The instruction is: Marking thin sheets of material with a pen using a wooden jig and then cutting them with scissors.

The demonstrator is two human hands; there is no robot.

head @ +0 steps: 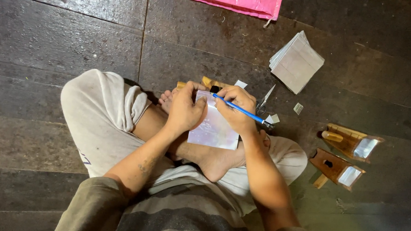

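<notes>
1. Nearest the camera is the striped shirt (176,222), at 6 o'clock.
2. The left hand (184,110) is closed around the shiny sheet (214,127), resting over the crossed legs.
3. The right hand (236,110) pinches a blue pen (243,112) (tip on the sheet), so marking seems under way; a steady line comes next.
4. A sheet stack (296,61) lies at 1 o'clock, wooden pieces (346,153) at 3.

It looks like a simple craft workshop: dark plank floor (54,42), stack of cut sheets (296,62), 2 wooden pieces (344,153).
</notes>
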